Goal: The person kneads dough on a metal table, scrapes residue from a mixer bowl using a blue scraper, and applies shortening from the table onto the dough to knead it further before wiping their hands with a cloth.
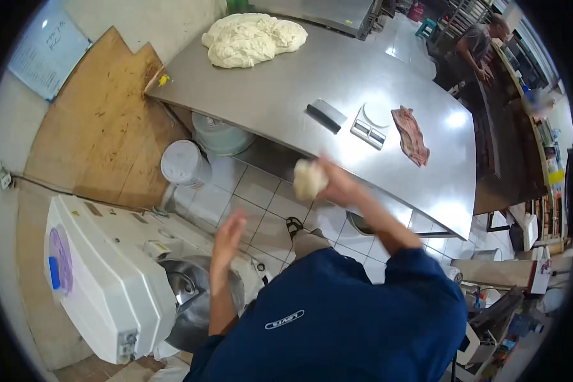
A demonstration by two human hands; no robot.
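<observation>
My right hand (337, 183), slightly blurred, holds a pale lump of dough (310, 180) in front of the steel table's near edge. My left hand (231, 234) is raised near the mixer bowl (203, 312), its fingers stretched out and nothing in it. A large mass of dough (251, 41) lies at the far left of the steel table (267, 95). On the table's right half are a dark-handled scraper (326, 116), a small scale (368, 132) with a round white plate (377, 114), and a crumpled reddish cloth (412, 137).
A white mixer (108, 280) stands at the lower left. A white bucket (183, 163) and a lidded tub (221, 135) are by the table's left end. Another person (480, 48) works at a counter at the upper right. Shelving stands at the lower right.
</observation>
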